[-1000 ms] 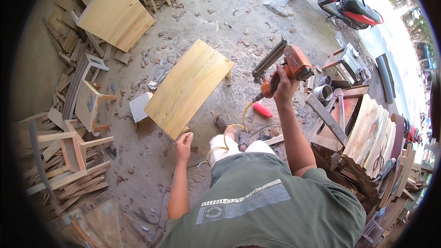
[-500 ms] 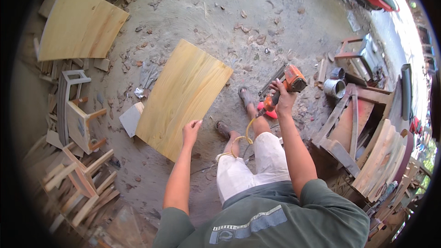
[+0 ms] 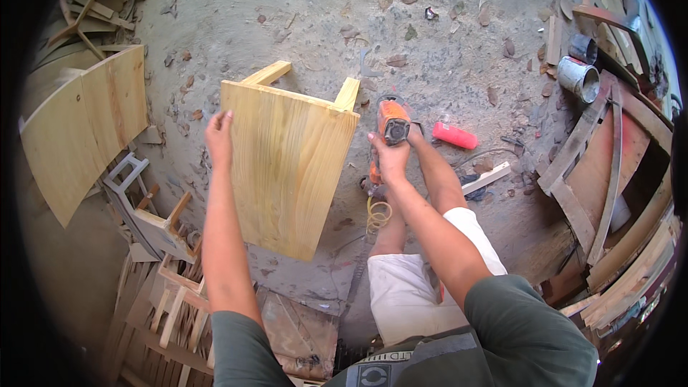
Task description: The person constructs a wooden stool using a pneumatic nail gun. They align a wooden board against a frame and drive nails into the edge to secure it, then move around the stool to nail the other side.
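Note:
My right hand (image 3: pixel 390 160) grips an orange and black nail gun (image 3: pixel 393 120), held just right of a pale wooden tabletop (image 3: pixel 290 165). A yellow coiled air hose (image 3: pixel 378 216) hangs below the tool. Two short wooden legs, a left one (image 3: pixel 268 73) and a right one (image 3: pixel 347 93), stick out beyond the tabletop's far edge. By the tabletop's far left corner is my left hand (image 3: pixel 219 137), its fingers drawn together. Whatever may be between those fingers is too small to make out.
A red bottle-like cylinder (image 3: pixel 455 136) and a wood offcut (image 3: pixel 487 179) lie on the leaf-strewn ground to the right. Metal cans (image 3: pixel 577 79) and wooden frames (image 3: pixel 580 165) stand farther right. Another wooden panel (image 3: pixel 86 122) and small stools (image 3: pixel 161 226) crowd the left.
My left hand has gone from the tabletop's near right side to its far left corner. The tabletop has turned, showing its legs. The nail gun has come nearer the tabletop.

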Tool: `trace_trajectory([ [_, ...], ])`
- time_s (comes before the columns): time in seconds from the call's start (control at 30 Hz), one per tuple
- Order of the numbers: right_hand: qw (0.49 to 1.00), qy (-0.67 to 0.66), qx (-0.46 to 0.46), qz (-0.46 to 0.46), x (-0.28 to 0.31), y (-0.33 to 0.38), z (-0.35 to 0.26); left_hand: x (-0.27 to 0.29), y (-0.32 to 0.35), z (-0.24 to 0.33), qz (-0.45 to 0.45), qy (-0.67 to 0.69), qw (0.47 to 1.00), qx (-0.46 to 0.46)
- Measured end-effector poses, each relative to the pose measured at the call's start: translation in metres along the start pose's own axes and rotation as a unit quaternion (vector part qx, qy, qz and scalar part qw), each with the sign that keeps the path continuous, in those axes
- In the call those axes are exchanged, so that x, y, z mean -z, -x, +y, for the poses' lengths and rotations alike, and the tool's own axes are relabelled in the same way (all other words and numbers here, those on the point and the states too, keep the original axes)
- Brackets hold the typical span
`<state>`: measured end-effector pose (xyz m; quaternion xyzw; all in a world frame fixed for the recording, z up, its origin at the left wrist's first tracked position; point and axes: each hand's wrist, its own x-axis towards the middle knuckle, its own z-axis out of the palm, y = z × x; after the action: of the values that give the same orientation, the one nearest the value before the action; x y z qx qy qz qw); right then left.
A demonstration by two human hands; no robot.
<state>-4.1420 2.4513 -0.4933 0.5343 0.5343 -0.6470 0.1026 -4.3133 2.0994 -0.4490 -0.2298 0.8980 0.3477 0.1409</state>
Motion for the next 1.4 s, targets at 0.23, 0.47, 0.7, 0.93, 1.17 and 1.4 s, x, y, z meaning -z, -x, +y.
trace_trajectory([
  [0.23,0.998,-0.058,-0.037,-0.002,-0.047,-0.012,0.01,0.005,-0.106,-0.034,0.023,-0.064,0.996,0.055],
  [0.47,0.997,-0.067,-0.004,-0.028,-0.049,-0.022,0.012,0.003,-0.109,-0.029,-0.152,-0.045,0.986,0.061],
  [0.7,0.994,-0.076,-0.01,-0.079,-0.054,-0.028,0.022,0.007,-0.13,-0.06,-0.142,0.061,0.985,0.076],
  [0.93,0.992,-0.089,0.015,-0.083,-0.054,-0.031,0.028,0.001,-0.132,-0.069,-0.157,0.108,0.979,0.07],
  [1.17,0.995,-0.036,-0.004,-0.094,-0.057,-0.022,0.003,0.01,-0.12,-0.083,-0.025,0.116,0.992,0.037],
  [1.4,0.947,0.212,0.124,-0.208,-0.035,-0.061,-0.043,0.018,0.071,-0.207,0.371,0.069,0.921,0.098],
])
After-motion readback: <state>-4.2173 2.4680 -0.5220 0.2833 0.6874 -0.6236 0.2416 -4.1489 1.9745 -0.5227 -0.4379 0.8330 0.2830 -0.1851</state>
